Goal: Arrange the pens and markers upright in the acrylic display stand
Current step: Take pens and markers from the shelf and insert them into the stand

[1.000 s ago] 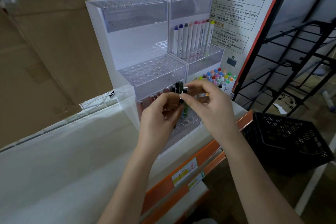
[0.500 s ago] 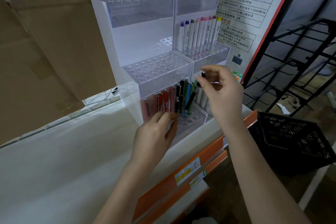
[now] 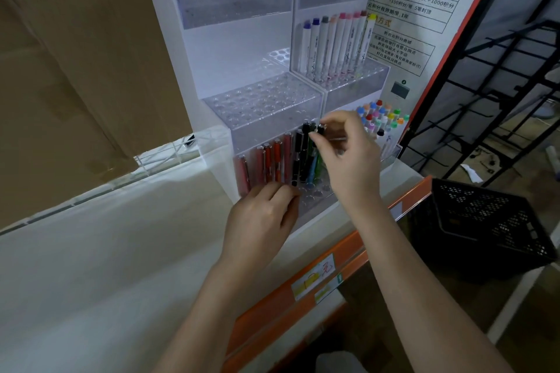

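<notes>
A tiered acrylic display stand (image 3: 263, 106) stands on a white shelf. Its bottom left tier holds a row of upright pens (image 3: 274, 157), red and orange at the left, black, green and blue at the right. My right hand (image 3: 348, 157) pinches the top of a black pen (image 3: 319, 130) standing among them. My left hand (image 3: 263, 215) rests with curled fingers against the front of the bottom tier, holding nothing that I can see. White markers with coloured caps (image 3: 336, 42) stand upright in the middle right tier. More capped markers (image 3: 380, 118) fill the bottom right tier.
The white shelf (image 3: 106, 251) has an orange front rail (image 3: 303, 291) with price labels. A black plastic crate (image 3: 488, 227) sits low at the right, beside a black wire rack (image 3: 497, 94). Cardboard (image 3: 75, 70) covers the left. A printed notice board (image 3: 418, 0) stands behind the stand.
My right hand has lowered the black pen from a slant to upright among the other pens. My left hand stays at the front of the bottom tier.
</notes>
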The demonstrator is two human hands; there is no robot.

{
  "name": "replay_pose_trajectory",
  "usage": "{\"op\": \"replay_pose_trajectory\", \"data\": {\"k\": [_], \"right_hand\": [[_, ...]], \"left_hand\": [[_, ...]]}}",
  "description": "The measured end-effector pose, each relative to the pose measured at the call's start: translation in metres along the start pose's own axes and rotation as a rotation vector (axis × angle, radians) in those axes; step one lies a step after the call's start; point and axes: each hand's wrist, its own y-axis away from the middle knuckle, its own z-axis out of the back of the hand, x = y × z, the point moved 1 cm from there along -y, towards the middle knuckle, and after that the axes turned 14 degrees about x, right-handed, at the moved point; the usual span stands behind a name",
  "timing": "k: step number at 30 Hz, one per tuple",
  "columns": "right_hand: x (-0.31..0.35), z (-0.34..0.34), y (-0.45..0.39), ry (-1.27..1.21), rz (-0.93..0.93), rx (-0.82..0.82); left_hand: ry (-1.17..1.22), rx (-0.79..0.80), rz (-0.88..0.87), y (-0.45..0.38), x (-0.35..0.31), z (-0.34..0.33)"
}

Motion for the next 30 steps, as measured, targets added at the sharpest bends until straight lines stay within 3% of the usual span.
{"op": "replay_pose_trajectory", "data": {"k": [13, 24, 30], "right_hand": [[-0.005, -0.014, 0.018, 0.304, 0.059, 0.134], [-0.003, -0.003, 0.021, 0.287, 0.043, 0.103], [0.004, 0.007, 0.048, 0.234, 0.096, 0.214]], "left_hand": [[-0.008, 0.029, 0.013, -0.001, 0.001, 0.000], [-0.021, 0.028, 0.020, -0.002, 0.001, 0.004], [-0.041, 0.016, 0.063, 0.006, -0.005, 0.014]]}}
